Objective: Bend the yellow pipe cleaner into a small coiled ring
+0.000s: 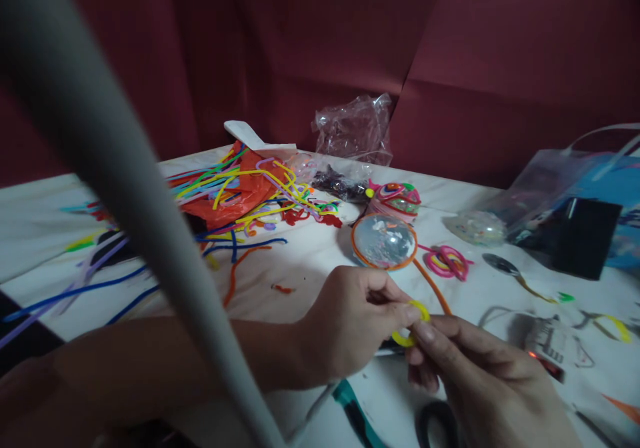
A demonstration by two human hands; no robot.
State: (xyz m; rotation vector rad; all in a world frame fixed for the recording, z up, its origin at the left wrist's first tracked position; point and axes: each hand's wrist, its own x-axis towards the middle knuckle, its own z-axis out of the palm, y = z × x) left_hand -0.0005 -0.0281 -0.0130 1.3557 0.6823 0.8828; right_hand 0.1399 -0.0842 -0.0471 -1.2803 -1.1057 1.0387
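1. Presently a small yellow loop point(411, 325) of fuzzy craft wire is pinched between both hands above the table point(310, 268).
2. Left hand point(357, 328): fingers closed narrowly on the loop's upper side, thumb and forefinger meeting.
3. Right hand point(480, 381): thumb and fingertips closed on the loop's lower side, touching the left fingers.
4. Step judged in hand: the loop is being bent or twisted shut; its ends are hidden by fingers.
5. Next move, as judged, calls for a firm pinch on one side while the other side is turned, so the ring is kept round.
6. Just beyond the hands, a clear dome point(384, 241) rimmed in orange wire is seen; a pink coil point(447, 262) lies beside it.
7. A heap of coloured wires point(240, 198) is spread well apart at the left; scissors point(440, 421) are partly seen near the right wrist.
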